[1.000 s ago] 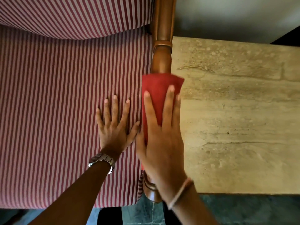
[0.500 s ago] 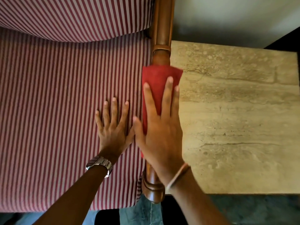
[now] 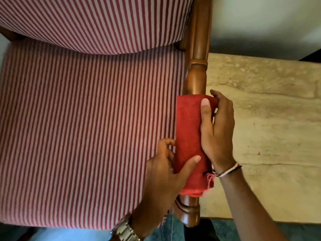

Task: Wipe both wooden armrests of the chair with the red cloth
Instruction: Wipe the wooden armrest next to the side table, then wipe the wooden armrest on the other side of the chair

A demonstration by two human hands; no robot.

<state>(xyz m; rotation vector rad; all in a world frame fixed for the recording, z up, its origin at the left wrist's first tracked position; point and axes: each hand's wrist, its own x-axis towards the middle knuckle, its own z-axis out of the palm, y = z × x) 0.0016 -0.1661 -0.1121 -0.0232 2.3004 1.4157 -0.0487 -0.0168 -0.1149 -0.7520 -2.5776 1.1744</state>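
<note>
The red cloth (image 3: 188, 136) is wrapped around the middle of the chair's right wooden armrest (image 3: 198, 49), which runs from the chair back toward me. My right hand (image 3: 217, 129) grips the cloth from the outer side, thumb across its top end. My left hand (image 3: 165, 173) holds the cloth from the seat side, thumb lying over its lower part. Bare wood shows above the cloth and at the rounded front end (image 3: 188, 214) below it. The other armrest is out of view.
The striped red-and-white seat cushion (image 3: 86, 127) fills the left, with the striped backrest (image 3: 95, 20) above it. A beige stone-topped table (image 3: 269, 136) stands right against the armrest's outer side. Dark floor shows along the bottom edge.
My left hand has left the seat cushion and taken hold of the cloth. My right hand turned from lying flat on top to gripping from the side. The cloth now wraps the armrest.
</note>
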